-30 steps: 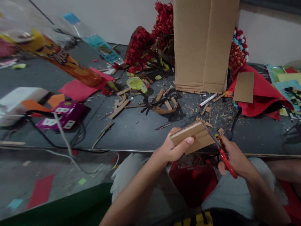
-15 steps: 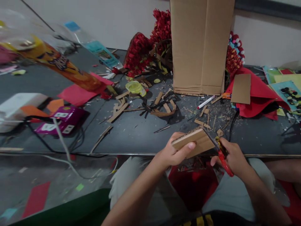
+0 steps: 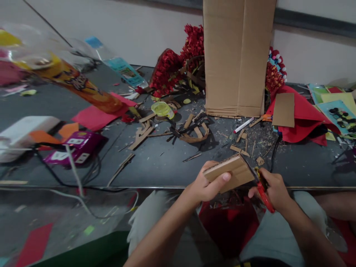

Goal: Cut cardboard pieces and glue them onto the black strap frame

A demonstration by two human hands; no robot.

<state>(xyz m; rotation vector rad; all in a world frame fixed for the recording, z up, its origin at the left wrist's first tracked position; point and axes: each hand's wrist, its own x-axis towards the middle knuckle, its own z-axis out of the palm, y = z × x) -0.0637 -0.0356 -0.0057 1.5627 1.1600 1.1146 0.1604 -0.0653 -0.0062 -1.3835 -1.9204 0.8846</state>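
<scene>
My left hand (image 3: pixel 210 183) is closed on a small, thick piece of corrugated cardboard (image 3: pixel 236 172), its thumb flat on the near face. Scissors with red handles (image 3: pixel 264 196) are gripped in my right hand (image 3: pixel 274 189). Their blades lie along the right edge of the cardboard; whether they are biting into it I cannot tell. Both hands are over the near edge of the dark table (image 3: pixel 155 167), above my lap. Small cardboard scraps (image 3: pixel 239 149) lie just beyond the scissors.
A tall cardboard panel (image 3: pixel 236 55) stands at the back. Around it are red paper decorations (image 3: pixel 167 70), a marker (image 3: pixel 243 125), a yellow tub (image 3: pixel 162 109) and red sheets (image 3: pixel 306 126). Leftward are a tilted orange bottle (image 3: pixel 83 85), a purple packet (image 3: pixel 79 146) and cables. Another person's arm (image 3: pixel 333 205) shows at right.
The camera view has tilted up slightly, so the table sits a little lower in the picture. My hands keep nearly the same hold on the cardboard and scissors.
</scene>
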